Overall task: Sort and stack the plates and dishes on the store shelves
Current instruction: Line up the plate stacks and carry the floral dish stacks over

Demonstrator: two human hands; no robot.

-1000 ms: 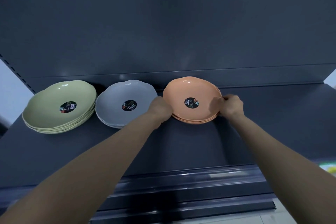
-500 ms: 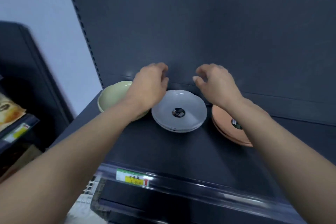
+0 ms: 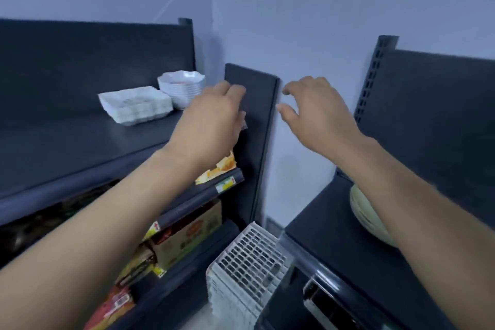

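grip: left hand (image 3: 211, 120) and right hand (image 3: 318, 110) both spread, empty | step: reaching between stacks | next: grasp white square dishes (image 3: 135, 104) at 10 o'clock

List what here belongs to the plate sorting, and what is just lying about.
Job: white square dishes; white bowls; green plates; left hand and right hand, both empty.
Lying about: white grid baskets; cardboard box; snack packets.

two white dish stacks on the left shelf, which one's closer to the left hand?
The stack of round scalloped bowls, right beside the left hand. The stack of rectangular trays sits farther left on the same shelf.
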